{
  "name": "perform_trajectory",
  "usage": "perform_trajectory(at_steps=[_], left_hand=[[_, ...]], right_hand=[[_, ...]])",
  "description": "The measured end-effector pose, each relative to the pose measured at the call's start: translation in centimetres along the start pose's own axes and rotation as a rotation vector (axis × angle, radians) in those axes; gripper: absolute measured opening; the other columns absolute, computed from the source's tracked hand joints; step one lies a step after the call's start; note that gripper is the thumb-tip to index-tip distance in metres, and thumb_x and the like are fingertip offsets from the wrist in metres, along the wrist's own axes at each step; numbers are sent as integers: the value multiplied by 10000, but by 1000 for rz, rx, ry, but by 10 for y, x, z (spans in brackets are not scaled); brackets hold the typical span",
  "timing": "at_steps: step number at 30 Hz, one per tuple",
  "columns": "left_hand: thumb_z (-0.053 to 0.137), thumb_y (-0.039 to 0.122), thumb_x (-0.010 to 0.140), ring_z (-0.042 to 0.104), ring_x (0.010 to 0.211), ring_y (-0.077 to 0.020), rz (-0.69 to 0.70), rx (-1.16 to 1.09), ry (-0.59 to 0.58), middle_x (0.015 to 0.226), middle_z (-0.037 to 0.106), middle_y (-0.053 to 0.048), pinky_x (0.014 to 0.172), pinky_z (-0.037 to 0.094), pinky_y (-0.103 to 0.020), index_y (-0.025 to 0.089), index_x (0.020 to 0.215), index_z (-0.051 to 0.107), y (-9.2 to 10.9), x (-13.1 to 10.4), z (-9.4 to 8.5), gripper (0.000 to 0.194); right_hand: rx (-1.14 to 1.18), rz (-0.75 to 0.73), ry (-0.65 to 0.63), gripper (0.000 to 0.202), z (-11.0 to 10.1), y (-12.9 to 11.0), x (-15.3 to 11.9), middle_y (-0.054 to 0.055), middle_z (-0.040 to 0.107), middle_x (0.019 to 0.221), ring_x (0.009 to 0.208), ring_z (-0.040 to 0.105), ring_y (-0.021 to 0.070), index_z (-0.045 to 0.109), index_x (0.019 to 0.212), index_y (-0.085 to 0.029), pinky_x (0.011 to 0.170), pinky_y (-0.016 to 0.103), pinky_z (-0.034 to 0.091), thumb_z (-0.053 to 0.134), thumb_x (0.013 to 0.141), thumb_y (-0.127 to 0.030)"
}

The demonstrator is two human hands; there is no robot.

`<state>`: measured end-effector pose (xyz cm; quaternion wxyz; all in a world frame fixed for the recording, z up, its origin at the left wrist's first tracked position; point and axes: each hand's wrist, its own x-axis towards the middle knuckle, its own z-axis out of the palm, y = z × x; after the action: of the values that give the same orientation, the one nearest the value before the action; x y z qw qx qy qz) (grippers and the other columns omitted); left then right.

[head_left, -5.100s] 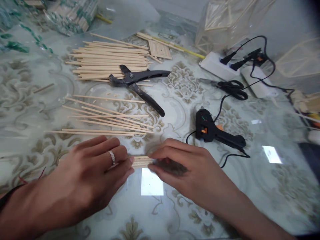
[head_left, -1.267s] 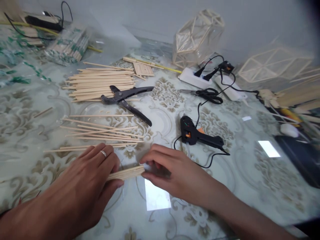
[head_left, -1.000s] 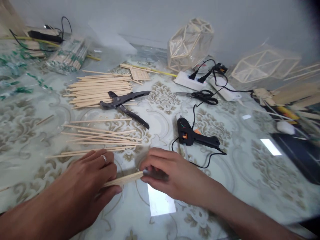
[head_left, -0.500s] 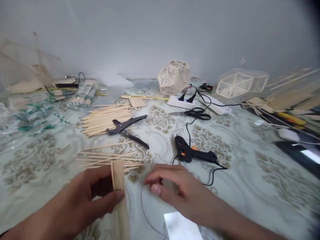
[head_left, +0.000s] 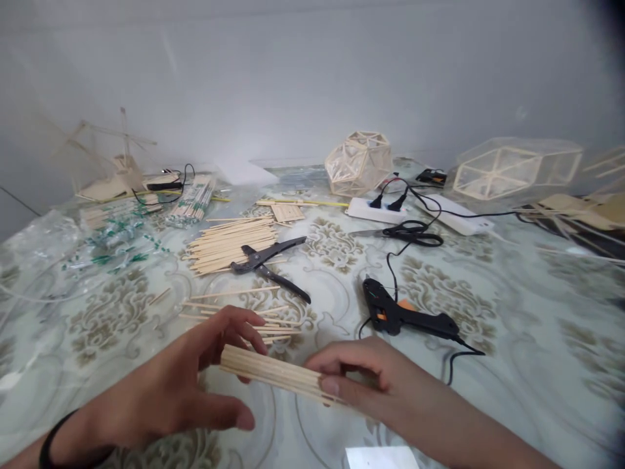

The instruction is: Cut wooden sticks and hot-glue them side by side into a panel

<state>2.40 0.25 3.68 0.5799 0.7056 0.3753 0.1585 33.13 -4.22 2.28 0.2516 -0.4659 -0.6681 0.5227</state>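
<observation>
A bundle of flat wooden sticks (head_left: 273, 374) lies nearly level above the table, its right end pinched between the thumb and fingers of my right hand (head_left: 361, 381). Around the bundle's left end, my left hand (head_left: 195, 384) is spread, thumb and fingers apart; the fingers are behind the stick end, and whether they touch it is unclear. Beyond my hands, loose thin sticks (head_left: 278, 331) are scattered. Farther back is a pile of sticks (head_left: 229, 244) with dark cutters (head_left: 263, 260) resting on its edge.
A black glue gun (head_left: 407, 316) lies right of centre with its cable. Behind it are black scissors (head_left: 410, 232) and a white power strip (head_left: 371, 210). Stick-frame models (head_left: 359, 163) stand at the back. Plastic wrappers (head_left: 117, 244) lie left; a white sheet (head_left: 381, 458) is at the front edge.
The bundle has turned from upright to nearly level and passed from my left hand to my right. My left hand has opened. The view has shifted left.
</observation>
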Motion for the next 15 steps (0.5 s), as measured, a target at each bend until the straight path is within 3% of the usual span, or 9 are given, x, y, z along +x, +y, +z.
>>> perform_trajectory(at_steps=[2,5,10,15], left_hand=[[911,343,829,684,1274,-254,26,309,3,1407,657,-24,1059,606,-379,433,1462,519,4,-12,-12,750],[811,277,910,624,1386,-256,120,572,23,1484,624,-1,1170,544,-404,457,1424,588,8,-24,-19,588],[678,182,971,745,1105,-174,140,610,-63,1269,710,6,969,605,-277,371,1282,679,0,-26,-13,364],[660,201,993,748,988,-168,192,640,-51,1173,732,-2,884,588,-272,319,1234,702,-13,-25,-10,271]], right_hand=[[-37,8,-24,238,-1,2,-1,28,841,974,865,747,184,828,1066,-240,765,273,557,637,1024,-374],[-124,6,-97,243,1,5,-2,38,847,976,838,755,178,827,1105,-225,714,259,552,610,1043,-314],[-269,-191,-74,231,7,15,2,44,819,980,889,756,168,836,1100,-235,792,273,582,607,1073,-253],[-427,-349,40,192,7,24,3,81,753,1025,961,706,202,805,1144,-216,816,322,597,632,1062,-212]])
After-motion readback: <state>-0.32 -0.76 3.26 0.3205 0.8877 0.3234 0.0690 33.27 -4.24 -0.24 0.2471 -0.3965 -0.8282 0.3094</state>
